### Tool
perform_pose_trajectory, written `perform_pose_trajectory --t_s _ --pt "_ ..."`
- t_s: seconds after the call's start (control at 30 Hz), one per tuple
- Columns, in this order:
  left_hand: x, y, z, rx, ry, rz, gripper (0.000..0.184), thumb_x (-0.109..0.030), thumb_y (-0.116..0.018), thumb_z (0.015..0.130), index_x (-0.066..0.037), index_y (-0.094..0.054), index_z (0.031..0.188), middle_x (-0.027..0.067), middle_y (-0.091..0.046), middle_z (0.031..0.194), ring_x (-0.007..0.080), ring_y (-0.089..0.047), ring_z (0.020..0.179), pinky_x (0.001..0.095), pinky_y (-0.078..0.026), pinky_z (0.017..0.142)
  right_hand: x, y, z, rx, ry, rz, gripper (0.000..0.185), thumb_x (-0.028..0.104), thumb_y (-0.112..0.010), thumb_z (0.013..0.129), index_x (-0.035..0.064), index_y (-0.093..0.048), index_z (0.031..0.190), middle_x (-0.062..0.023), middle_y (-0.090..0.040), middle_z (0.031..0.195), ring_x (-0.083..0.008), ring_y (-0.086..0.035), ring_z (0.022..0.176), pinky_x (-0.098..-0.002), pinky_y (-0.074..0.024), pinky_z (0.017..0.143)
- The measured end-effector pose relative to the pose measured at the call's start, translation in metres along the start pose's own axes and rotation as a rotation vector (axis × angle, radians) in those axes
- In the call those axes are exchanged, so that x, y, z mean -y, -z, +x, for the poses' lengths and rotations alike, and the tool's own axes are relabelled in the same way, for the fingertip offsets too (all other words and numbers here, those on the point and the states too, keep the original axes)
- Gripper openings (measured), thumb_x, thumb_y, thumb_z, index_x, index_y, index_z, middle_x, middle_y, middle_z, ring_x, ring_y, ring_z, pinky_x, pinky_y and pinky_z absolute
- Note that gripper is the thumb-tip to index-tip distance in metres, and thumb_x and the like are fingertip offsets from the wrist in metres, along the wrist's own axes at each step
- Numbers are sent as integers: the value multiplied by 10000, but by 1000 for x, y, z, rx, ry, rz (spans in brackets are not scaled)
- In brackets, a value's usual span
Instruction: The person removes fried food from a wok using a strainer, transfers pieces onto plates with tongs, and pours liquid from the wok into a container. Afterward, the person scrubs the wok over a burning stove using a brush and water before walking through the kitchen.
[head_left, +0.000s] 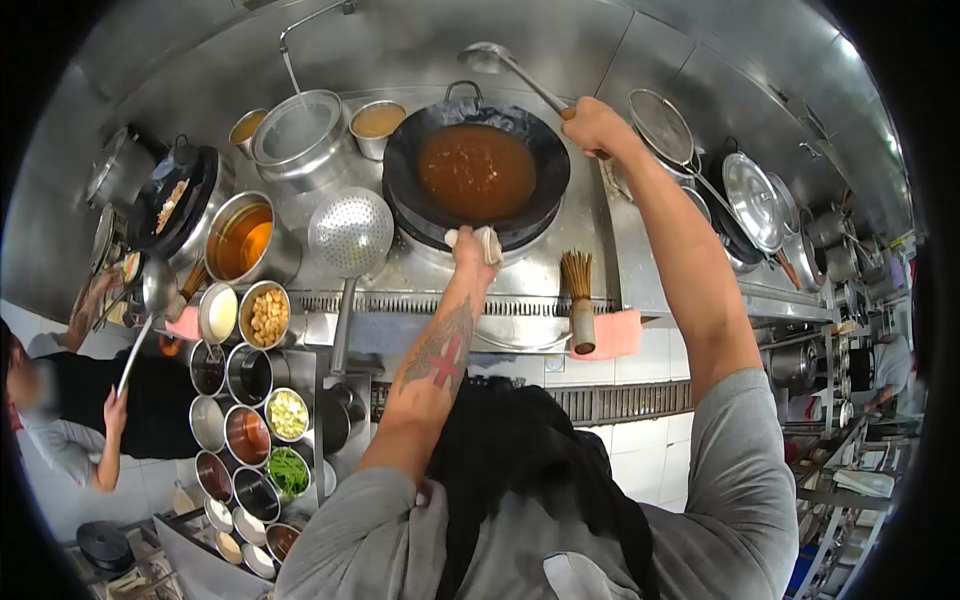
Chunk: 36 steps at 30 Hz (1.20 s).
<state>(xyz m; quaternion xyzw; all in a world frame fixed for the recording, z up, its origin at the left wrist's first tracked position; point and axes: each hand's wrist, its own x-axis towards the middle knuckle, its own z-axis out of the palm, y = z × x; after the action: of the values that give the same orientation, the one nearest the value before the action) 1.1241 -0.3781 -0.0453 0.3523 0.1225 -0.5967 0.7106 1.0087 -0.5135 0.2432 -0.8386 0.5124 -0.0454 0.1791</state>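
Brown-red liquid (475, 172) fills the bottom of a black wok (550, 150) on the stove. At the wok's near rim, my left hand (474, 250) is closed on a folded white cloth (490, 243). Up and to the right of the wok, my right hand (598, 128) is wrapped round the handle of a metal ladle (487, 57). The ladle's bowl is raised beyond the wok's far rim, clear of the liquid. A perforated skimmer (351, 232) lies left of the wok, and a bamboo brush (579, 300) stands to its right.
Left are a pot of orange liquid (240, 240), a strainer on a pot (297, 130) and a bowl of fried pieces (266, 317). Ingredient containers (247, 435) stand below. A co-worker (80, 400) holds a ladle at far left. A pink cloth (612, 335) lies right.
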Motion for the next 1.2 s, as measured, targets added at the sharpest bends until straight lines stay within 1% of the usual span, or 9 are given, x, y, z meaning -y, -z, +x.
perform_pose_trajectory --t_s 0.27,0.37,0.47,0.53,0.57,0.63,0.73,0.87,1.2 --pt "-14 24 -20 -1 96 56 256 -306 -413 927 -108 -574 946 43 -606 802 226 -577 672 381 -511 637 67 -10 36 36 -9 -216 208 64 -537 752 -48 -660 876 -212 -666 772 -289 -657 596 -372 -532 564" --pt "-19 81 -44 80 -149 386 274 -294 -451 928 -98 -584 1067 61 -635 919 214 -618 776 354 -524 671 65 -7 39 51 -21 -169 200 78 -537 751 -56 -651 847 -213 -658 737 -294 -656 595 -385 -522 558" --pt "-32 102 -52 -107 -847 751 422 -324 -525 909 37 -560 1124 129 -651 975 188 -634 804 351 -525 688 44 -13 31 5 -44 -73 200 90 -523 750 -63 -639 806 -212 -646 698 -294 -651 591 -391 -509 555" --pt "-55 95 -60 30 -341 725 429 -317 -544 893 30 -541 1146 135 -623 1044 217 -636 848 365 -529 696 35 -19 31 -24 -45 7 202 93 -511 747 -65 -633 778 -212 -640 681 -297 -650 592 -394 -503 557" --pt "-58 90 -58 21 -341 729 429 -317 -544 893 30 -541 1146 135 -623 1044 217 -636 848 365 -529 696 30 -18 36 -8 -82 37 205 89 -500 741 -67 -631 758 -217 -636 678 -298 -651 598 -391 -501 555" --pt "-52 64 -46 239 112 312 334 -277 -490 894 -24 -552 1102 125 -624 993 246 -631 856 395 -536 716 31 -15 38 -2 -115 71 208 85 -488 734 -69 -628 737 -222 -632 674 -299 -651 603 -389 -498 553" --pt "-39 13 -46 184 294 -128 325 -316 -492 870 -30 -547 1017 126 -617 876 267 -622 744 411 -533 663 34 -12 40 -53 -134 48 195 75 -492 717 -69 -621 691 -226 -624 653 -293 -655 619 -386 -500 559" --pt "-12 -2 16 -83 238 -4 239 -289 -501 859 -73 -544 950 94 -607 804 242 -602 651 426 -487 514 38 -17 50 11 -46 -21 174 74 -526 685 -66 -630 688 -222 -621 640 -312 -658 638 -397 -502 569" --pt "-12 4 10 -65 -275 278 86 -41 -542 799 -28 -522 881 98 -569 764 228 -612 620 381 -535 508 89 -3 70 330 188 -568 162 19 -506 655 -62 -615 568 -182 -641 635 -274 -600 485 -442 -464 473"
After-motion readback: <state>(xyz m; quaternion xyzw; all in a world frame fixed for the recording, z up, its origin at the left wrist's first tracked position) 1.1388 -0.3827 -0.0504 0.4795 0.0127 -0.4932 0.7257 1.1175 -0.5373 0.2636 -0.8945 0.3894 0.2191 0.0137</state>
